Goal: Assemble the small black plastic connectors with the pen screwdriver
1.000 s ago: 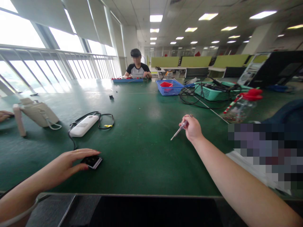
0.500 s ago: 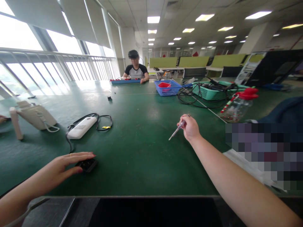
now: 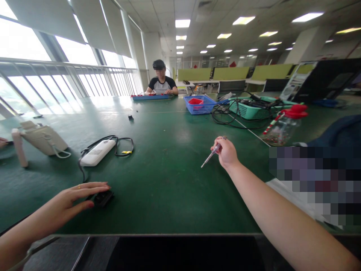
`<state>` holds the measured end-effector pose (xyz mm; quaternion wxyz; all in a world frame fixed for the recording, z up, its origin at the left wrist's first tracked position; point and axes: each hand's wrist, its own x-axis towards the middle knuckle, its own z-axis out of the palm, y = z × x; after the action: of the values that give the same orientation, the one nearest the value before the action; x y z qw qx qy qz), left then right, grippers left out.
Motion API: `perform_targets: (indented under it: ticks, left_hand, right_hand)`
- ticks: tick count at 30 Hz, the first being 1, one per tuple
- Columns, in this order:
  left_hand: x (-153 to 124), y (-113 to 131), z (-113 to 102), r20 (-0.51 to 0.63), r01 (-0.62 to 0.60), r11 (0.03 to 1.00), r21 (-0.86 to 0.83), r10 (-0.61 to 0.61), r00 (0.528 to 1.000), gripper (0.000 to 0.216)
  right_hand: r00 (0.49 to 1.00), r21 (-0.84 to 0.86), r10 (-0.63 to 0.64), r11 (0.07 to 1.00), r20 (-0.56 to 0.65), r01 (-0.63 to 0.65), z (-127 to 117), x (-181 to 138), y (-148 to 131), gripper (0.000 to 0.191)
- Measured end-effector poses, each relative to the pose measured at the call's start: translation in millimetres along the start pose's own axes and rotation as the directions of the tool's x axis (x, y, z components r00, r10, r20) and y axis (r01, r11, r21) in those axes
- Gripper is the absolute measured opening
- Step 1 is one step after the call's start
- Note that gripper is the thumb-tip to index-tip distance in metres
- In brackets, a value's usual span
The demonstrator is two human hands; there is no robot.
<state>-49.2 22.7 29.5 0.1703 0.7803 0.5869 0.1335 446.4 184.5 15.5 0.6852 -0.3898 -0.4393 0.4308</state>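
1. From my remote seat I see the black device [image 3: 103, 198] lying on the green table [image 3: 169, 195], near its front edge and at the left hand's fingertips.
2. The left hand [image 3: 69, 197] has thumb and fingers parted: the fingers reach over the device's far side, the thumb sits just beside it. I cannot tell how firmly they touch, if at all.
3. The right hand [image 3: 228, 152] pinches a slim screwdriver-like tool [image 3: 207, 159], its tip angled down and leftward, well apart from the device. Whether the tip meets the tabletop, I cannot tell.
4. I judge the step in hand to be positioning the device with the left hand, the tool held aside.
5. To my mind, the next move calls for a steady left hand, and a clear path if the tool is to cross over.
6. Beyond the left hand lie a white power pack [image 3: 98, 152] and a beige bag [image 3: 47, 140]; farther off, a blue basket [image 3: 200, 110].
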Motion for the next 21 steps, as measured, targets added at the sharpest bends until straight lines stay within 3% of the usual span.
perform_targets:
  ticks: [12,21]
  left_hand:
    - [3.3,1.7,5.8,0.034,-0.102,0.989,0.106,0.099,0.995,0.045]
    - [5.4,16.5,4.7,0.016,-0.014,1.0,0.024,0.013,1.0,0.038]
  right_hand:
    - [1.0,-0.009,0.005,1.0,0.004,-0.005,-0.2,-0.3,-0.3,0.016]
    - [1.0,-0.016,-0.004,1.0,0.014,0.004,-0.7,0.4,1.4,0.018]
